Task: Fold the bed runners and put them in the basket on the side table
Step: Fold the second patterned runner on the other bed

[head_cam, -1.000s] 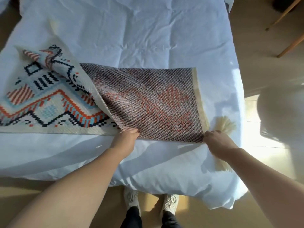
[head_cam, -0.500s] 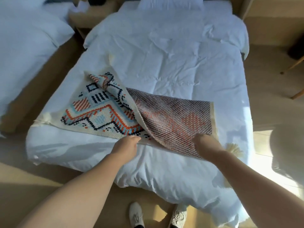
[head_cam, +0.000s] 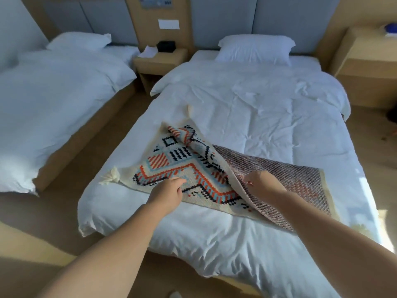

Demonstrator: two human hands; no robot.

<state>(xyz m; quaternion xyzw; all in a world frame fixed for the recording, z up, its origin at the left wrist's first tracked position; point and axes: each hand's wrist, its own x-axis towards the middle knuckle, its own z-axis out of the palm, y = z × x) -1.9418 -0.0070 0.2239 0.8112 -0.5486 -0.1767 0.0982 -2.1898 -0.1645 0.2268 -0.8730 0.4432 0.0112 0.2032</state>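
A cream bed runner [head_cam: 171, 168] with an orange, blue and black pattern lies across the foot of the right bed [head_cam: 257, 117]. Its right part is turned over and shows the dark woven reverse [head_cam: 285, 179]. A wrinkle stands up at the runner's far edge, and a cream tassel [head_cam: 110, 178] sits at its left corner. My left hand [head_cam: 168, 194] reaches over the patterned face with its fingers stretched forward, touching the cloth. My right hand [head_cam: 263, 183] curls its fingers round the edge of the turned-over flap.
A second white bed [head_cam: 53, 93] stands to the left across a strip of wooden floor. A nightstand [head_cam: 160, 61] with a black box sits between the beds. A wooden side table [head_cam: 367, 59] stands at the far right.
My head has lifted, so the whole room shows. My right hand moved left from the runner's right corner to the flap's edge. My left hand moved off the near edge onto the patterned face.
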